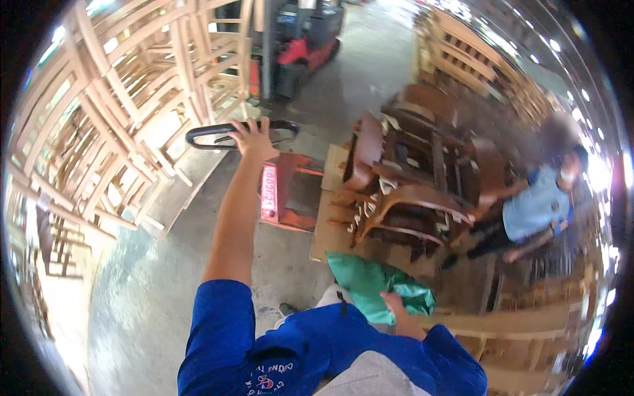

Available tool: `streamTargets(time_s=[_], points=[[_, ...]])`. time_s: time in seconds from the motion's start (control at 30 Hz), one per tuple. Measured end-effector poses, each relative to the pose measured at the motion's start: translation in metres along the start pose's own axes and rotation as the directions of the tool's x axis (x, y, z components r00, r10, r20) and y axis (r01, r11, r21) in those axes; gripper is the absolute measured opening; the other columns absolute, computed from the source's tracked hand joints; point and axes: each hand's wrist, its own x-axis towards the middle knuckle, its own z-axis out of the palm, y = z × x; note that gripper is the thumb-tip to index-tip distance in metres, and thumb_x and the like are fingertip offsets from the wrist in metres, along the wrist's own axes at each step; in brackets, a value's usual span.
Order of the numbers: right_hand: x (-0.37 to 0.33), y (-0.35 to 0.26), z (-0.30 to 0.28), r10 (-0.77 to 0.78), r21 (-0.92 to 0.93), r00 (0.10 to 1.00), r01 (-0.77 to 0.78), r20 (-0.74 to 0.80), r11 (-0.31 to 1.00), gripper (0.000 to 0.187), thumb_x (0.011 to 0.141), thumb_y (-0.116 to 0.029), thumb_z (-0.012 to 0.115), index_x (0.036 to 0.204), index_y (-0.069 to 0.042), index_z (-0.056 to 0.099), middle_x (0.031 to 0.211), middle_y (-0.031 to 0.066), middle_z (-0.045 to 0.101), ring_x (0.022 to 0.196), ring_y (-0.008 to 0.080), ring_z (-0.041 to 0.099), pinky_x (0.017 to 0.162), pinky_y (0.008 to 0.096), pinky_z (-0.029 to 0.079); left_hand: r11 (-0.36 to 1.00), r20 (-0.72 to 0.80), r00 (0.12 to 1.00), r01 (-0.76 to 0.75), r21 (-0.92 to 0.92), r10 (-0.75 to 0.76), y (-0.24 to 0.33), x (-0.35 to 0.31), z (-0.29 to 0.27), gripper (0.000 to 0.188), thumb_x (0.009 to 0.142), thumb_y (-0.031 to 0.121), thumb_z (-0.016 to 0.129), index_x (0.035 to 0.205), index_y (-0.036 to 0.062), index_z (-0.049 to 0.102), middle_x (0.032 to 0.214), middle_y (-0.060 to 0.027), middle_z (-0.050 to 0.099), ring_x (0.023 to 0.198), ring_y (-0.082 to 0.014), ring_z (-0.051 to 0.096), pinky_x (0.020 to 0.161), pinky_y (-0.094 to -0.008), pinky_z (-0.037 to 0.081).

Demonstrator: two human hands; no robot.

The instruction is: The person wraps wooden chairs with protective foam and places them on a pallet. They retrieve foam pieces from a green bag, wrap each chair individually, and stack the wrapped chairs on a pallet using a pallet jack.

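My left arm reaches forward, and my left hand lies on the black loop handle with its fingers spread. Below that handle stands an orange-red pallet jack with a white-marked plate. Low on the right, my right hand is closed on a shiny green plastic sack; part of its grip is blurred. Just beyond the sack, brown wooden chair frames are piled on a cardboard-covered base.
Pale wooden chair frames stand stacked high on the left. A red forklift is at the far end of the concrete floor. To the right of the brown frames is a person in a light blue shirt. Stacked wood lines the back right.
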Motion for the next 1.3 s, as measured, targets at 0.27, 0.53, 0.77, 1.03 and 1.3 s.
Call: streamTargets(time_s=[0.27, 0.53, 0.77, 1.03, 1.3], points=[[-0.078, 0.017, 0.05, 0.23, 0.533, 0.973, -0.212, 0.033, 0.819, 0.069, 0.079, -0.046, 0.081, 0.117, 0.01, 0.07, 0.111, 0.019, 0.074, 0.098, 0.0292, 0.07, 0.084, 0.0426, 0.054, 0.99, 0.015, 0.99, -0.141, 0.017, 0.141, -0.043, 0.015, 0.006, 0.12, 0.074, 0.056, 0.081, 0.169, 0.0255, 0.014, 0.171, -0.0196, 0.02, 0.152, -0.0627, 0.013, 0.115, -0.0824, 0.013], [-0.111, 0.019, 0.119, -0.152, 0.587, 0.986, 0.086, 0.064, 0.805, 0.065, 0.088, -0.041, 0.076, 0.135, 0.002, 0.064, 0.128, 0.0163, 0.07, 0.111, 0.0302, 0.067, 0.096, 0.0466, 0.052, 0.932, -0.131, 0.929, -0.357, -0.071, 0.346, -0.07, 0.016, 0.008, 0.103, 0.073, 0.056, 0.084, 0.156, 0.0212, 0.036, 0.153, -0.018, 0.045, 0.139, -0.05, 0.041, 0.11, -0.0819, 0.02], [-0.111, -0.09, 0.163, 0.196, 0.671, 0.894, -0.435, 0.404, 0.6, 0.09, 0.089, -0.052, 0.07, 0.159, -0.004, 0.039, 0.16, 0.0204, 0.044, 0.144, 0.0407, 0.042, 0.118, 0.0611, 0.031, 0.871, -0.192, 0.882, -0.462, -0.167, 0.431, -0.123, 0.034, 0.023, 0.083, 0.076, 0.042, 0.081, 0.147, 0.0159, 0.048, 0.142, -0.0184, 0.054, 0.137, -0.042, 0.045, 0.111, -0.0794, 0.02], [-0.164, -0.233, 0.167, -0.091, 0.397, 0.962, -0.019, 0.256, 0.918, 0.092, 0.092, -0.048, 0.068, 0.164, -0.005, 0.03, 0.167, 0.0184, 0.033, 0.148, 0.0399, 0.037, 0.117, 0.0587, 0.033, 0.688, -0.282, 0.676, -0.722, -0.069, 0.681, -0.165, 0.076, 0.043, 0.028, 0.091, 0.02, 0.066, 0.118, 0.0134, 0.065, 0.105, -0.0081, 0.072, 0.113, -0.0285, 0.065, 0.112, -0.0639, 0.03], [-0.226, -0.388, 0.32, 0.309, 0.656, 0.941, -0.319, 0.135, 0.684, 0.077, 0.084, -0.042, 0.078, 0.142, 0.006, 0.057, 0.139, 0.017, 0.062, 0.124, 0.0333, 0.059, 0.103, 0.0458, 0.048, 0.332, -0.128, 0.398, -0.873, -0.358, 0.908, -0.38, 0.143, 0.057, 0.025, 0.082, 0.009, 0.07, 0.106, 0.0092, 0.063, 0.094, -0.0146, 0.067, 0.099, -0.038, 0.065, 0.082, -0.0499, 0.05]])
